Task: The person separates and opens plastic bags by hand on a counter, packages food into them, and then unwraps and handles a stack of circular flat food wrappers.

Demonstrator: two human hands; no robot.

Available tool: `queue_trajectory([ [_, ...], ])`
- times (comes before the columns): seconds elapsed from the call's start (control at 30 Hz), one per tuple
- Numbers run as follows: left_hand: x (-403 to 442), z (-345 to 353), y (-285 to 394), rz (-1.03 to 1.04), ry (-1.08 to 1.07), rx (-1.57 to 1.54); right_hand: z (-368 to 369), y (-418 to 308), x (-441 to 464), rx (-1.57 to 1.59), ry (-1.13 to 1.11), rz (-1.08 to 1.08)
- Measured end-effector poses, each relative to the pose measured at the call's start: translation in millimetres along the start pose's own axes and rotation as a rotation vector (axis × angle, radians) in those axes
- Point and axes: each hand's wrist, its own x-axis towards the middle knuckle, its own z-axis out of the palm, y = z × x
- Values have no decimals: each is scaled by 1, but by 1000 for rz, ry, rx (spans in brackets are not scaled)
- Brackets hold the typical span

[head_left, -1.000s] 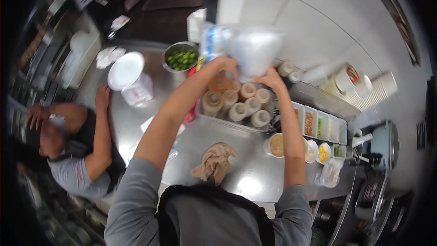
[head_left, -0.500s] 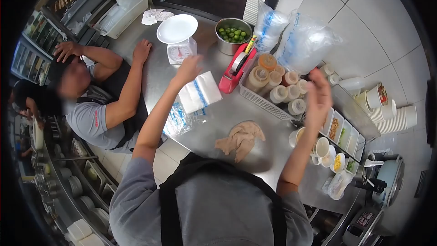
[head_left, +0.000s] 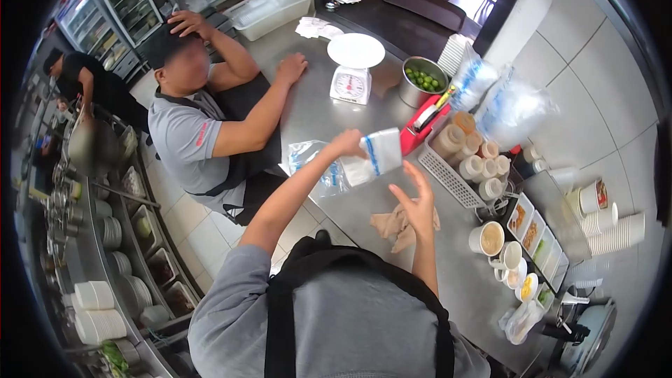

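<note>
My left hand (head_left: 348,144) is closed on the edge of a stack of folded plastic bags (head_left: 383,152) with a blue printed band. Part of the stack is tilted up off the counter, while another part lies below the hand. My right hand (head_left: 418,201) is in the air right of the stack, thumb and fingers apart, holding nothing. Behind and below it a crumpled beige cloth (head_left: 392,227) lies on the metal counter. A loose clear plastic wrapper (head_left: 306,155) with blue print lies left of my left hand.
A kitchen scale (head_left: 350,85), a pot of green limes (head_left: 424,78) and a red tape dispenser (head_left: 420,126) stand beyond. Right are a basket of sauce bottles (head_left: 448,175), cups (head_left: 486,239) and topping trays (head_left: 539,238). A co-worker (head_left: 210,119) leans on the counter at left.
My left hand has come down from near the scale onto the bag stack and lifted part of it. My right hand has moved left from the bottles towards the stack. The view has shifted.
</note>
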Motion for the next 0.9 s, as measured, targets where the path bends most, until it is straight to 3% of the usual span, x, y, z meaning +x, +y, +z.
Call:
queue_trajectory([
  [0.07, -34, -23, 23, 268, -116, -267, -1, -3, 0, 14, 69, -20],
  [0.13, -66, -48, 54, 339, -326, -391, -7, -17, 3, 74, 64, 2],
  [0.17, -81, -57, 66, 358, -372, -416, -8, -6, 0, 172, -32, -2],
  [0.27, -103, -61, 87, 428, -465, -433, -31, 20, -12, 334, -754, 503],
  [0.37, -101, -48, 86, 522, -381, -384, -8, 43, -56, 532, -470, 572],
  [0.47, -85, -17, 61, 327, -373, -886, -11, 56, -60, 752, -235, 744],
  [0.57, -83, -11, 44, 204, -601, -1018, -22, 65, -60, 837, 18, 708],
  [0.67, -72, -12, 35, 112, -584, -858, -44, 72, -61, 869, 187, 750],
  [0.8, -11, 14, 6, 361, -372, -258, -66, 91, -75, 729, 262, 805],
  [0.9, -12, 25, 31, 332, 74, 331, -70, 99, -89, 697, 331, 855],
])
